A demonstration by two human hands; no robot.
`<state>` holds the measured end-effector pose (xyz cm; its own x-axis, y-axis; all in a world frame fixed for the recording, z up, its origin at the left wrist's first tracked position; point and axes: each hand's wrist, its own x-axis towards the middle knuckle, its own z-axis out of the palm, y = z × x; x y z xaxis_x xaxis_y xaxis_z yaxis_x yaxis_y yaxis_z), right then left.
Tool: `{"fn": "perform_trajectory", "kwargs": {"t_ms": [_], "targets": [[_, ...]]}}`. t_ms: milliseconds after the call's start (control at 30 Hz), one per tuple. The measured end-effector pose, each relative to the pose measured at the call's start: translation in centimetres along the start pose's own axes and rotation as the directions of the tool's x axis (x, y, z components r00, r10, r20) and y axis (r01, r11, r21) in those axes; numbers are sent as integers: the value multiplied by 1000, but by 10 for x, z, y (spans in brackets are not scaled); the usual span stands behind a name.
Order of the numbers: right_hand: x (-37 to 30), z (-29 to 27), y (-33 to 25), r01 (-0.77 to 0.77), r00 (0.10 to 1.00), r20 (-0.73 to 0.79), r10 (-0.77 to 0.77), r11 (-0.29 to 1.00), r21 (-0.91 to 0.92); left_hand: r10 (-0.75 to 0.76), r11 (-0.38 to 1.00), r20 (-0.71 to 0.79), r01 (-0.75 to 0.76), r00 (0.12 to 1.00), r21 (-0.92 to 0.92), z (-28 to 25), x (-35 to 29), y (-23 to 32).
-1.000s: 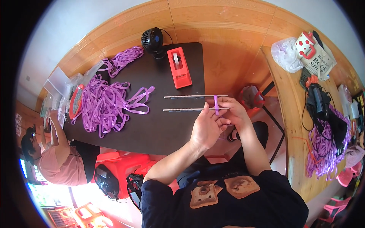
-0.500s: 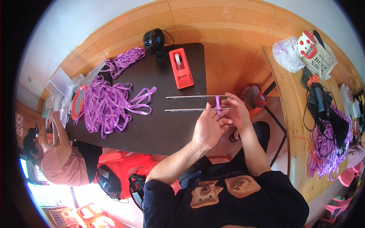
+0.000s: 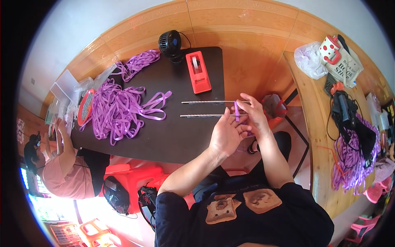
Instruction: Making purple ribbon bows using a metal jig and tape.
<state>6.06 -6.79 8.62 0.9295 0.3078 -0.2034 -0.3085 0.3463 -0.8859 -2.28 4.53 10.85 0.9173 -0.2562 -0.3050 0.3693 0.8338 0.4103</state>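
Note:
Two thin twisted metal rods, the far rod (image 3: 201,102) and the near rod (image 3: 200,116), lie side by side and jut past the table's right edge. A strip of purple ribbon (image 3: 236,110) runs across both near their right ends. My left hand (image 3: 226,133) is palm up beside the near rod, its thumb raised against it and its fingers apart, loosely bent below the ribbon. My right hand (image 3: 256,116) is at the rod ends, its fingers bent at the ribbon and apparently pinching it. The fingertips are partly hidden.
On the dark table (image 3: 160,144) are a purple ribbon heap (image 3: 113,111), a red tape dispenser (image 3: 198,74), a small black fan (image 3: 170,44) and a red-rimmed basket (image 3: 85,108). A person in pink (image 3: 68,175) works at left. A wooden table (image 3: 314,136) holds more ribbon and a spotted mug (image 3: 330,48).
My right hand's fingers have shifted slightly toward the ribbon across the rods. My left hand stays nearly in place. The whole view has moved a little.

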Motion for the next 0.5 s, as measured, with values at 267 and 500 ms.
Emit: {"fn": "perform_trajectory", "kwargs": {"t_ms": [267,500], "targets": [[18,-4,12,105,994,8,-105,991,-85,1,980,-26,4,1000,200,-9,3,-4],[20,-12,14,100,995,17,-100,994,-37,5,938,-15,1,1000,346,-7,-1,-7]]}}
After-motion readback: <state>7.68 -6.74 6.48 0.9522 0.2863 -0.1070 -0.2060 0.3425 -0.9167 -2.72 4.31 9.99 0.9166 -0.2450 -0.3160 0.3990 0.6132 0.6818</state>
